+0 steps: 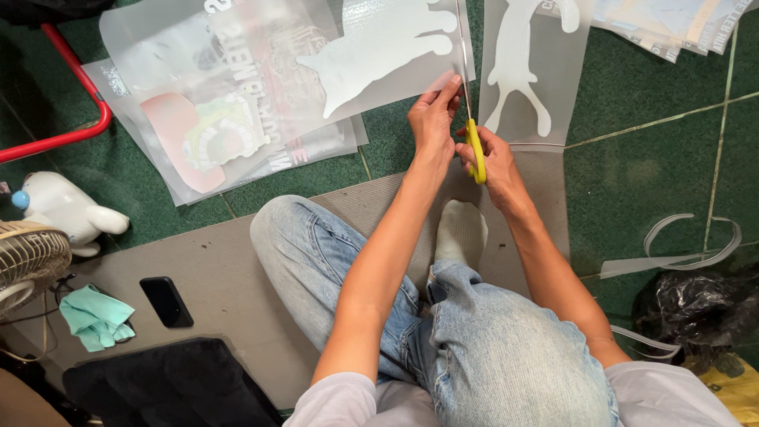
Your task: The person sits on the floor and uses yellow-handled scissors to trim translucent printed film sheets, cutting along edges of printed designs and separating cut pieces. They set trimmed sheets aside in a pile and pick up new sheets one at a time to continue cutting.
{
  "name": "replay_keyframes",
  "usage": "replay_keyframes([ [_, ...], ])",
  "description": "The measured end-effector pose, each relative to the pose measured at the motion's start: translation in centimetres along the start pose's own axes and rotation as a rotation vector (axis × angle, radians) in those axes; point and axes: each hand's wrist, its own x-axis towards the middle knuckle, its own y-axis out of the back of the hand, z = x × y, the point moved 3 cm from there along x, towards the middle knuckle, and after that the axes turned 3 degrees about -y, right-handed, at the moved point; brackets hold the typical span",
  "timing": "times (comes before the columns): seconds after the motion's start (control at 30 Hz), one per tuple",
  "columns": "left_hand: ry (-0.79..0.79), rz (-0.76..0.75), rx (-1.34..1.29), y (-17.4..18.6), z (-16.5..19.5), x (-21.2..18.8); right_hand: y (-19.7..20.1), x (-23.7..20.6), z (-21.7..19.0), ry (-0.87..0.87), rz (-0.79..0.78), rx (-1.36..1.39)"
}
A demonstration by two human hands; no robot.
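Observation:
I sit cross-legged in light blue jeans on a grey mat [237, 277]. My right hand [494, 162] grips yellow-handled scissors [473, 142] whose blades point away from me into a translucent film sheet [395, 47] printed with white animal shapes. My left hand [433, 119] pinches the near edge of that sheet just left of the blades. To the right of the cut lies the separated part of the film [526, 71], carrying a white shape.
More printed film sheets [213, 134] lie on the green tiled floor at the left, and a stack [672, 24] at top right. A red metal bar [71, 87], a white toy [67, 207], a fan [28, 257], a phone [166, 300], a teal cloth [95, 316], cut strips [680, 249] and a black bag [696, 304] surround me.

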Motion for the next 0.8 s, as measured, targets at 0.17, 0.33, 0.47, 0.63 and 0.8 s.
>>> replay_keyframes([
  [0.17,0.001,-0.002,-0.001,-0.02,-0.03,-0.17,-0.03,0.19,0.1,-0.012,0.018,0.009],
  [0.33,0.022,0.006,0.024,0.05,0.18,-0.46,-0.21,-0.06,0.02,-0.009,0.021,0.08],
  [0.47,0.022,-0.009,0.01,0.09,0.1,-0.36,-0.21,-0.26,-0.16,-0.005,0.049,0.059],
  [0.63,0.028,-0.018,-0.005,0.26,-0.25,-0.11,-0.26,-0.37,-0.12,-0.014,0.089,0.034],
  [0.8,0.054,0.007,0.079,0.57,-0.24,-0.14,-0.11,-0.21,-0.07,-0.008,0.069,0.057],
])
